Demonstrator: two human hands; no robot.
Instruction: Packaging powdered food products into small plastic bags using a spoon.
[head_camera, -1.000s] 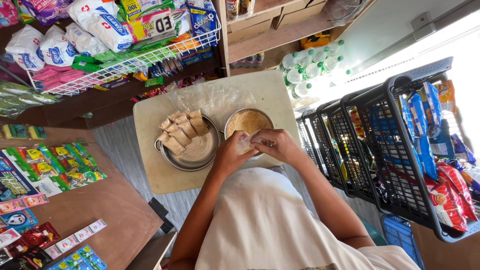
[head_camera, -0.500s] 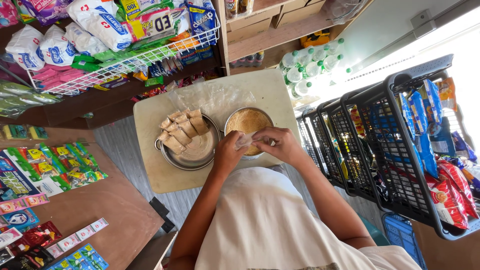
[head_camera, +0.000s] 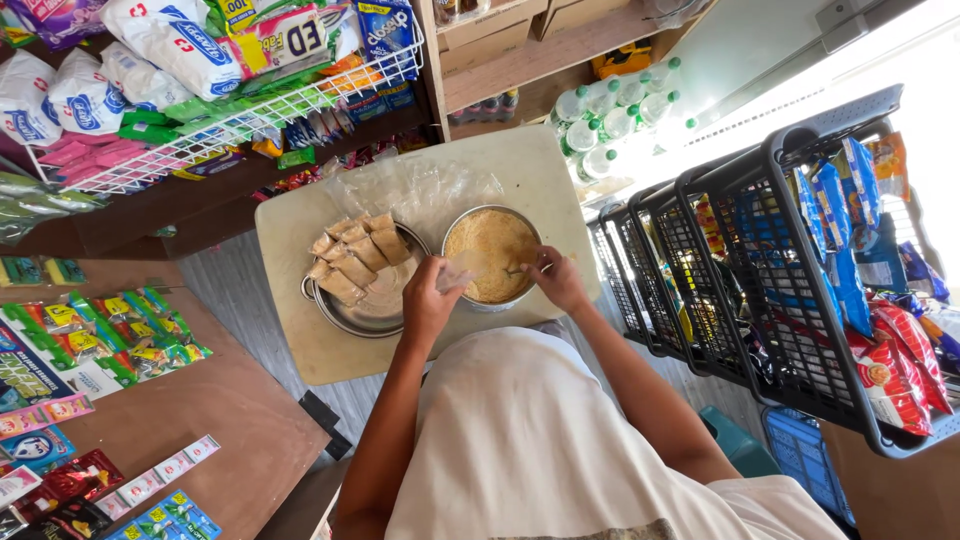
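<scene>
Shelves and racks ring your small work surface: a white wire shelf (head_camera: 240, 110) of packaged goods sits up at the left, black wire baskets (head_camera: 790, 290) full of snack packets stand at the right, and a cluster of capped water bottles (head_camera: 610, 120) shows beyond the far edge. Between them lies the pale square tabletop (head_camera: 300, 340), close in front of your body.

On it, two round metal vessels stand side by side, touching or nearly so. The steel bowl (head_camera: 492, 255) on the right is filled almost to the rim with a tan, crumbly powder. The shallower steel plate (head_camera: 385, 310) on the left carries a row of small filled packets (head_camera: 350, 255), tan and pillow-shaped, stacked in a line that runs from the near left toward the far right. A sheet of clear plastic bags (head_camera: 420, 185) lies flat behind both vessels.

Your left hand (head_camera: 428, 300) is curled closed, pinching a small clear plastic pouch (head_camera: 458, 272) at the bowl's near-left rim; its long axis tilts up and to the right, the far end over the powder. Your right hand (head_camera: 555, 280) rests at the bowl's right rim, fingers bent inward; whether they grip a spoon or only the rim, you cannot tell from here.
</scene>
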